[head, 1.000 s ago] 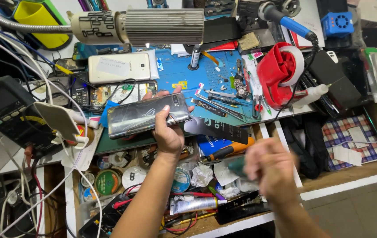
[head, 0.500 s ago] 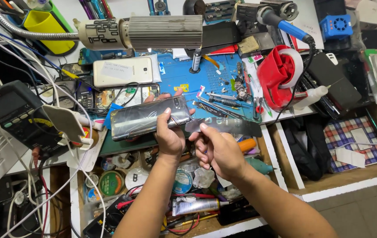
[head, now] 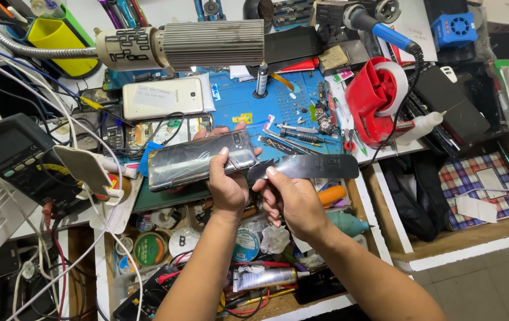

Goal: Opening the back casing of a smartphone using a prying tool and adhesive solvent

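Note:
My left hand (head: pixel 228 185) grips the right end of a dark glossy phone (head: pixel 198 165), held flat with its back up above the bench. My right hand (head: pixel 293 199) pinches the left end of a long dark flat strip (head: pixel 311 167), which points away to the right, next to the phone's end. Both hands hover over an open drawer (head: pixel 361 205) full of small items. Behind them lies a blue work mat (head: pixel 248 104) with screwdrivers and tweezers on it.
A ribbed lamp head on a gooseneck (head: pixel 183 44) hangs over the back. A red tape dispenser (head: pixel 379 98), a white phone (head: pixel 162 98), a multimeter (head: pixel 13 157), a yellow cup (head: pixel 61 38) and tangled cables crowd the bench. A checked cloth (head: pixel 483 184) lies at right.
My right hand has come up from the drawer to beside the phone and now holds the dark strip by its end. The left hand has kept the phone steady.

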